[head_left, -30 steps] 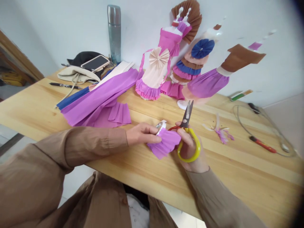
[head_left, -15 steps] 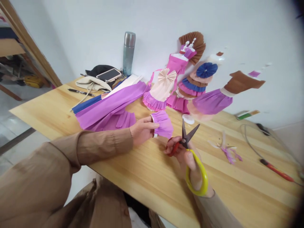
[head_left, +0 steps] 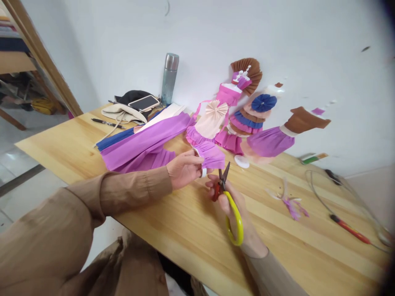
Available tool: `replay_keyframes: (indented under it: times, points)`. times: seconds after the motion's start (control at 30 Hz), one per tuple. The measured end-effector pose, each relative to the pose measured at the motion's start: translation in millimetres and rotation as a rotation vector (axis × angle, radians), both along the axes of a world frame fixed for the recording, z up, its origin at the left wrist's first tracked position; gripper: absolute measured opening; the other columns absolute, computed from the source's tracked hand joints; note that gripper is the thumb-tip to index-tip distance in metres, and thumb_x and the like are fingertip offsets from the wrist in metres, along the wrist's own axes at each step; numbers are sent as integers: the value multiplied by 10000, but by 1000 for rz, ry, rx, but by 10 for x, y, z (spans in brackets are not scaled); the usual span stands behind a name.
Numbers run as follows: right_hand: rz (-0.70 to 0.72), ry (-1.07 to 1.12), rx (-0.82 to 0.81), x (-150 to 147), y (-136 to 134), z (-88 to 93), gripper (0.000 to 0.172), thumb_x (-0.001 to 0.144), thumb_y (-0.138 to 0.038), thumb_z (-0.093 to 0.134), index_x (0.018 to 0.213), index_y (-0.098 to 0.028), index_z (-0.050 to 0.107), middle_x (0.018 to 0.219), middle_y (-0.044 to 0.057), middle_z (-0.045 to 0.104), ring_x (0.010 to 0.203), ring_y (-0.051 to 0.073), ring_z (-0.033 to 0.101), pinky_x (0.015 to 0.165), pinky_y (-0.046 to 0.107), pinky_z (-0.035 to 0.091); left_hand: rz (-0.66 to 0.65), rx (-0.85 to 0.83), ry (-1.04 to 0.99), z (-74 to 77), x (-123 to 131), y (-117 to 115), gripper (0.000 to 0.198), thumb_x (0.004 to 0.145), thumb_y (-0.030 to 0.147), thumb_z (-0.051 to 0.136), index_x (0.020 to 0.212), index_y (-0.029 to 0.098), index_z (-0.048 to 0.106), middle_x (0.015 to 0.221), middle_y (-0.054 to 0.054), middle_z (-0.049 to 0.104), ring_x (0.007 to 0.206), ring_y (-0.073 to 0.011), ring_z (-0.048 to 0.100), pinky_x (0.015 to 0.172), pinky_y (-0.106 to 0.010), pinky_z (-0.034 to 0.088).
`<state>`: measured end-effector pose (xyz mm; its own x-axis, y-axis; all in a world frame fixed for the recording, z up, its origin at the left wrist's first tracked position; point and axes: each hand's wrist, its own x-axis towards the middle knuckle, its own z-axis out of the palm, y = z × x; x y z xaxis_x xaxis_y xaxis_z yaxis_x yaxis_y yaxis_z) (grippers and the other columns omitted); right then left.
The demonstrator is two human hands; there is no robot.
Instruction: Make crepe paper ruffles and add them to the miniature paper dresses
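Between the fingers of my left hand [head_left: 184, 169] is a gathered piece of purple crepe paper [head_left: 211, 154] with a white band along its edge. My right hand [head_left: 231, 199] grips a pair of scissors [head_left: 234, 218] with one yellow and one red handle. Their dark blades point upward, partly apart, close to the lower right edge of the purple piece. I cannot tell whether they touch it. Behind my left wrist lie long folded strips of purple crepe paper [head_left: 138, 146], and a blue strip [head_left: 114, 139] shows under them.
Paper-dressed figures stand along the wall: one with a pink dress [head_left: 230, 96], one with a blue rosette [head_left: 264, 102], one with a brown top [head_left: 304, 120]. Purple scraps [head_left: 291, 205], a red-handled corded tool [head_left: 350, 230], a white disc [head_left: 241, 161], a phone [head_left: 143, 103], a pen [head_left: 108, 123] and a flask [head_left: 170, 78] surround them.
My right hand has moved left with the scissors, bringing them nearer the purple piece, and the blades have closed partway. The piece in my left hand has tilted, and the view has shifted slightly.
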<state>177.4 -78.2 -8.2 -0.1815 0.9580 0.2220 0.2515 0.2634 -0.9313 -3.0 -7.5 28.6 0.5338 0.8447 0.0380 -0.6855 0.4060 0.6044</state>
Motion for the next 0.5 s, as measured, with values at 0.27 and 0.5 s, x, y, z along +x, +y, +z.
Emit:
replay_keyframes:
  times: [0.27,0.5]
  points:
    - [19,2,7,-64,56,-2,601,875,-685,527,1225,-205,619,1055,98,666,966,263,612,873,418,460,-11,58,97,-6,-19,32,382,612,210,802,933,145,606,901,-58,628,816,-186,601,756,-350,434]
    - [23,-14,-24,-37,16,35,600,883,-692,502,1194,-191,614,897,50,572,821,208,556,749,360,437,-11,72,75,7,-19,21,359,605,218,819,879,152,597,859,-48,632,859,-190,608,755,-322,415]
